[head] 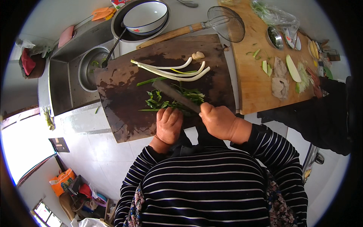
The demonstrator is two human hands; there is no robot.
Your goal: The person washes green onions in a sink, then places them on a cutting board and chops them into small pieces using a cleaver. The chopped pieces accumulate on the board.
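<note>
My right hand (217, 121) is closed around the handle of a kitchen knife (176, 96), its blade angled up and left over the greens. Cut green leaves (154, 100) lie in a loose pile on a dark, wet wooden cutting board (117, 113). At the near side of that pile my left hand (169, 124) presses curled fingers onto the greens; its fingertips are partly hidden. Beyond the blade rest several white scallion stalks (170, 74), spread side by side. A knob of peeled ginger (198, 55) sits by their upper ends.
A metal sink (73, 98) holding a steel basin (85, 71) is at left. Behind the board are an enamel bowl (146, 15) in a larger pan and a wire skimmer (181, 33). At right, another person's hand (313, 78) touches shredded vegetable on a pale wooden board (252, 93).
</note>
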